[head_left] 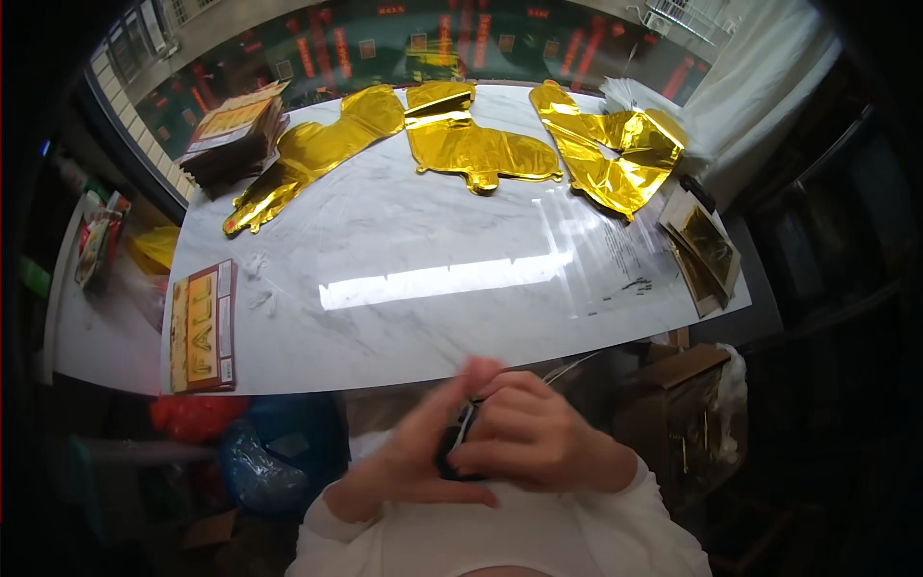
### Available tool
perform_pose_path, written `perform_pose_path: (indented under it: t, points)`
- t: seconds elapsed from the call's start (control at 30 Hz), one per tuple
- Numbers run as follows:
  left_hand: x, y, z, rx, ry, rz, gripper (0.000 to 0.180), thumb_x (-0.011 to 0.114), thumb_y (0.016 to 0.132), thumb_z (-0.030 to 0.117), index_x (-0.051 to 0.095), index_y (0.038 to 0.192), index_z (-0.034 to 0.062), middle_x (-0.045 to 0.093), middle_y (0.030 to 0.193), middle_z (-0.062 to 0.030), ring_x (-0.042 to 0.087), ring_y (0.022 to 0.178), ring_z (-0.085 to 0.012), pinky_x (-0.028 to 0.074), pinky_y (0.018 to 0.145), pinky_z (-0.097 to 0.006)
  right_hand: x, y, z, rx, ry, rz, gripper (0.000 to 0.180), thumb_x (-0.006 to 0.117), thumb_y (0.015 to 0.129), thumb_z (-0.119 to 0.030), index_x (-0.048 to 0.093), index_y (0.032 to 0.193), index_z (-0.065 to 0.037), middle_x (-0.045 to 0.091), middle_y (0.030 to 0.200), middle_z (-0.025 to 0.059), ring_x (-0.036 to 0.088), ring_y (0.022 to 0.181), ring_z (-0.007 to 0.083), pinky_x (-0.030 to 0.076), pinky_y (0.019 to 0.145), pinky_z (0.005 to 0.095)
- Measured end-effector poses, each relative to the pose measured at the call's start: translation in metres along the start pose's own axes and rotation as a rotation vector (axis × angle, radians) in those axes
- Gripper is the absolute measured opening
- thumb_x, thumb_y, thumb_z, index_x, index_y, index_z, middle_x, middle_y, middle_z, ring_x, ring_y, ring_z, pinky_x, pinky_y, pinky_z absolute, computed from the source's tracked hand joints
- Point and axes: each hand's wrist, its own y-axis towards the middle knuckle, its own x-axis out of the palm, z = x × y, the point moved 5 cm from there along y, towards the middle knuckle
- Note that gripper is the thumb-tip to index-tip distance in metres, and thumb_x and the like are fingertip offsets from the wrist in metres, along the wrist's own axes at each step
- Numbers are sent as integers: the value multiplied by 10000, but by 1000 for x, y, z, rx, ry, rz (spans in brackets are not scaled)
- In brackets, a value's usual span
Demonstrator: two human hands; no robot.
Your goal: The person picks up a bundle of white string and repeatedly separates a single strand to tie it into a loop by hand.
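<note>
My left hand (413, 444) and my right hand (538, 433) are together just off the table's near edge, in front of my white sleeves. Between them sits a small black object (448, 454) with a thin white strip or cord along it; motion blur and the fingers hide its kind. The right fingers curl over it, while the left hand cups it from the other side. A thin white cord (575, 366) shows just past the right hand. Three gold foil balloons, lying flat, are along the far side: one at left (327, 154), one in the middle (481, 151), one at right (615, 144).
The white marbled table (385, 236) carries a stack of printed packs (234, 135) at far left and more packs (204, 327) at near left. Clear plastic bags (606, 255) and folded gold foil pieces (702, 250) lie at right. Below stand a cardboard box (673, 385) and a blue bag (288, 452).
</note>
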Motion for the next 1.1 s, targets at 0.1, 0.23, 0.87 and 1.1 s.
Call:
perform_pose_path:
  t: [0.1,0.23,0.87,1.1]
  points:
    - [16,-4,-11,-71,-277,-56,853,828,803,183,336,1473,-7,626,1174,-147,614,1073,-226,498,893,-327,-5,6,-12,-54,-4,41,193,763,753,-137,686,929,-114,575,820,18,574,766,208,433,824,386]
    - [-7,-28,-62,-37,-671,-202,463,709,906,387,616,1130,-8,581,1162,-108,586,948,-166,480,748,-254,-31,-14,4,48,210,203,123,758,765,-56,714,880,-55,594,798,40,550,754,191,400,725,328]
    - [9,-7,-49,81,-932,313,331,562,998,376,556,785,123,493,1078,-89,471,807,-155,463,749,-306,63,-43,42,484,557,444,562,808,757,2,559,1256,-68,540,1176,114,585,788,103,498,635,229]
    - [12,-8,-46,92,-644,163,289,676,926,327,649,701,148,373,1419,-142,375,1049,-160,358,941,-331,60,-47,38,244,128,458,370,759,732,92,704,1072,-44,513,1134,90,633,865,184,545,699,268]
